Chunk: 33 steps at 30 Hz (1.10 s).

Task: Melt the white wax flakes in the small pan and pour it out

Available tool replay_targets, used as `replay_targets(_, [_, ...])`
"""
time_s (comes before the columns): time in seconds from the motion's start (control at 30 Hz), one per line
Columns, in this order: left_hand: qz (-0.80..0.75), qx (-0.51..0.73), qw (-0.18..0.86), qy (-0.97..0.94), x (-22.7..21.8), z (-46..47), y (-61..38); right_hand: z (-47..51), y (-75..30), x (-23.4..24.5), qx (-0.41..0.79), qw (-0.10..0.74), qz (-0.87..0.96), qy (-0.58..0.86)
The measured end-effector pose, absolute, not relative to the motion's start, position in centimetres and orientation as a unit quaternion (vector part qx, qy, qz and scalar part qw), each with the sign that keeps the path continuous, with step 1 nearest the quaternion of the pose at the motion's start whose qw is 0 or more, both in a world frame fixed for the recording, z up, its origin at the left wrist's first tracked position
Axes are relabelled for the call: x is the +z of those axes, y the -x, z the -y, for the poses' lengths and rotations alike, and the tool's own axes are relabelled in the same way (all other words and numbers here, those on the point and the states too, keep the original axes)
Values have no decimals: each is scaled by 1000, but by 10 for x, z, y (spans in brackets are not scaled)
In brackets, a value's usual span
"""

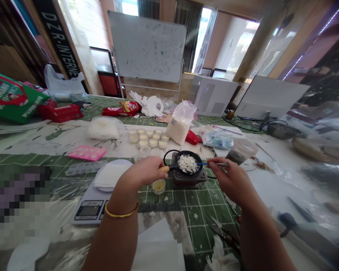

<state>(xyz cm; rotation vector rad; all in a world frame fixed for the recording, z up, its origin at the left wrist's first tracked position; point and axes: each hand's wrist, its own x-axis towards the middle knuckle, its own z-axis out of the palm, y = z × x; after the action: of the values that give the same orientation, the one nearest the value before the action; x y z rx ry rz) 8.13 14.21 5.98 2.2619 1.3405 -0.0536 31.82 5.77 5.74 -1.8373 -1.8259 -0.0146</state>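
My left hand (142, 171) grips the wooden handle (164, 169) of a small black pan (196, 165). The pan sits on a small electric hot plate (186, 179) and holds a heap of white flakes (187, 163), perhaps wax. My right hand (231, 180) pinches a thin blue-handled metal tool (214, 164), whose tip reaches into the flakes. Just below my left hand stands a small cup of yellow substance (159, 186). A gold bangle (121, 212) circles my left wrist.
A digital kitchen scale (89, 209) lies to the left on a green cutting mat (197, 199). Several small cups (147, 138) stand beyond the pan, beside a bag of white granules (179, 124). Scissors (223, 233) lie at lower right; a pink mold (86, 153) lies left.
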Motion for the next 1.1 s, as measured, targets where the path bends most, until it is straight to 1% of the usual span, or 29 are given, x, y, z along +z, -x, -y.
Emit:
replay_targets(0.1, [-490,-21,249,-835,58,-143,-81,-59,-317,55,-23,275,675,684])
replay_targets(0.2, [-485,-18,249,-838,57,-144,-81,-56,-316,56,16,246,705,665])
replay_targets(0.33, [-481,-17,252,-840,59,-142,-81,-49,-314,60,19,270,698,663])
replay_targets(0.5, [-485,-18,252,-837,60,-141,-81,-52,-313,59,24,247,710,659])
replay_targets(0.67, [-491,-7,248,-835,57,-142,-82,-55,-309,55,15,268,707,654])
replay_targets(0.8, [-487,-2,241,-840,53,-143,-82,-57,-308,53,32,256,722,642])
replay_targets(0.87, [-484,-4,237,-843,52,-143,-83,-58,-309,53,29,268,711,650])
replay_targets(0.97, [-483,-4,226,-846,53,-142,-83,-61,-311,53,14,308,688,658])
replay_targets(1.1, [-489,-8,220,-844,53,-141,-85,-64,-312,50,31,272,710,648])
